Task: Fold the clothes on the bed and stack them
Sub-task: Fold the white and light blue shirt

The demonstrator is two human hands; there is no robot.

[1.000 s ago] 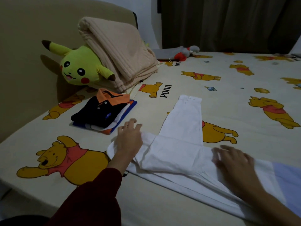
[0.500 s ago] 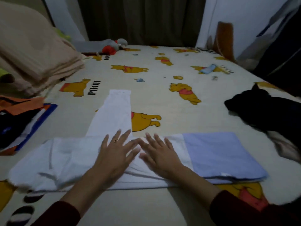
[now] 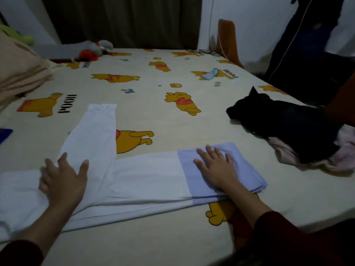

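Left hand [image 3: 62,179] flat, fingers spread, pressing white shirt [image 3: 146,175] at 8 o'clock on bed [image 3: 192,131]. Right hand [image 3: 217,166] flat, fingers splayed on its blue hem at 5 o'clock. Nothing gripped.

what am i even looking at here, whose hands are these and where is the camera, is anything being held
There is no machine here: a person is folding laundry, and the one camera sits on their head, looking forward and down. The left hand lies flat on the white part of a white and light blue garment spread across the bed, which has a cartoon bear sheet. The right hand presses flat on the blue end. Neither hand has a grip on anything; both just rest on the cloth. One white sleeve sticks out away from the person. To the right lies a pile of dark clothes, not yet folded.
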